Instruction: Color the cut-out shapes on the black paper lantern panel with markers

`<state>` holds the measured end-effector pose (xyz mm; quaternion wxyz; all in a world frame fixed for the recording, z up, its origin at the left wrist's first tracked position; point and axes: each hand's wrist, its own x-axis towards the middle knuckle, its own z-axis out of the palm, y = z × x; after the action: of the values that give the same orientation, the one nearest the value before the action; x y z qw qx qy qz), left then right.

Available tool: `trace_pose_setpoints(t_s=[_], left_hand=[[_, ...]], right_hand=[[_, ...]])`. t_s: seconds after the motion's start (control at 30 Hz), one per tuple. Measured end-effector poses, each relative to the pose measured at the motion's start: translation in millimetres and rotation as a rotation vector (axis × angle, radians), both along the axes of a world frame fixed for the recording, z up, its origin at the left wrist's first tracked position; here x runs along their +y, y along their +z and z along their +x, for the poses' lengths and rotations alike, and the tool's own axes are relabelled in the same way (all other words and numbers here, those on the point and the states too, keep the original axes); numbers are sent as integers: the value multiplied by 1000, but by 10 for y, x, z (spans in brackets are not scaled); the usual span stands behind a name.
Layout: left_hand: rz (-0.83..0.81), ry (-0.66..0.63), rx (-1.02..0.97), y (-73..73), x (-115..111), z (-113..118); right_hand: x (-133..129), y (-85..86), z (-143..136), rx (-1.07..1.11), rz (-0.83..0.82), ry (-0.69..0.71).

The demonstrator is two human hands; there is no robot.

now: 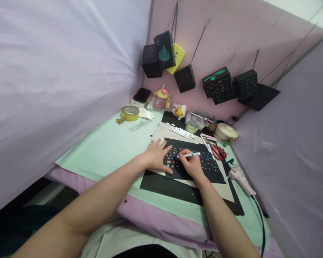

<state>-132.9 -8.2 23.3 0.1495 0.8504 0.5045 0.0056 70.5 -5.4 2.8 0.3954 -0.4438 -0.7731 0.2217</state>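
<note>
A black sheet (212,173) covered in small coloured shapes lies on pale board and more black paper on the green table cover. Spread flat, my left hand (157,156) presses on the sheet's left edge, with nothing held in it. My right hand (190,164) grips a white marker (192,154) with a blue band. The marker's dark tip points left and meets the sheet among the shapes, between my two hands. Whether a fresh mark shows at the tip is too small to tell.
Several white markers (181,133) lie above the sheet. Red-handled scissors (219,152) and a corded glue gun (241,179) sit at the right. Yellow tape (130,113), a ruler (140,125) and a yellow-lidded jar (161,100) stand farther back. Black boxes (185,79) hang above.
</note>
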Motion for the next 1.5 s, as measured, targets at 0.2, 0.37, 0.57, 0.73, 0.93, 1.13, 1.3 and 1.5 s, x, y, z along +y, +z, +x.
trace_pose_setpoints(t_s=[0.2, 0.37, 0.57, 0.73, 0.93, 1.13, 1.3, 1.5], left_hand=[[-4, -6, -6, 6, -5, -2], [1, -4, 2, 17, -9, -1], [1, 2, -5, 16, -3, 4], [38, 35, -21, -13, 16, 16], [38, 29, -20, -9, 11, 12], [33, 23, -11, -6, 9, 13], [30, 19, -20, -20, 16, 10], [23, 22, -27, -4, 6, 10]], right_hand=[[-9, 12, -7, -3, -21, 30], [-6, 3, 3, 0, 6, -16], [-11, 42, 50, 16, -9, -106], [-13, 63, 71, -12, -14, -123], [-14, 60, 68, -32, -10, -140], [-4, 44, 67, -54, -18, -131], [6, 43, 63, -60, -19, -125], [9, 43, 63, -82, -16, -119]])
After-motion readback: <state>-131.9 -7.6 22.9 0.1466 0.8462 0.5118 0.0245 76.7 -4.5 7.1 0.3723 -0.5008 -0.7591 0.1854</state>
